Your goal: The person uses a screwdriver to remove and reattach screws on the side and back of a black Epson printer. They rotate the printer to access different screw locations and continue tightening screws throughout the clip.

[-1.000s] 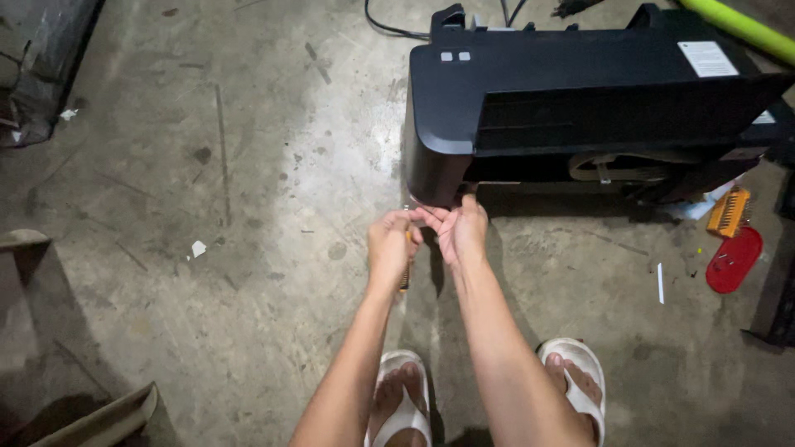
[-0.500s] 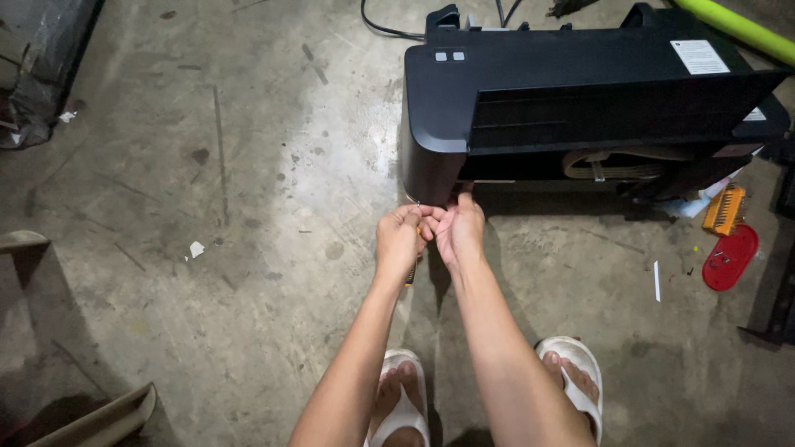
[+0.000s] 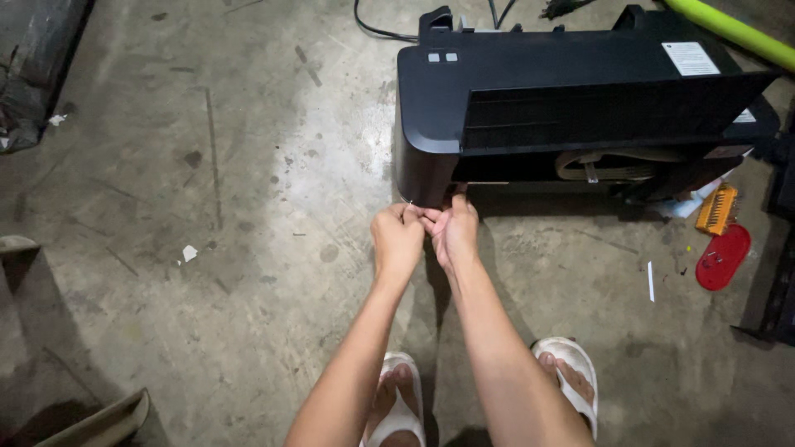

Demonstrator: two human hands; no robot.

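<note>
Black printer (image 3: 530, 99) on concrete floor (image 3: 207, 248), both hands, left (image 3: 397, 240) and right (image 3: 454, 232), pinched together at its front corner, held item unclear

bare forearms, white slide sandals (image 3: 571, 364) on feet.

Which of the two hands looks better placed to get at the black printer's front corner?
Right, probably. The right hand has its fingertips up against the black printer at its lower front corner, while the left hand sits curled just short of it. Both hands touch each other.
</note>
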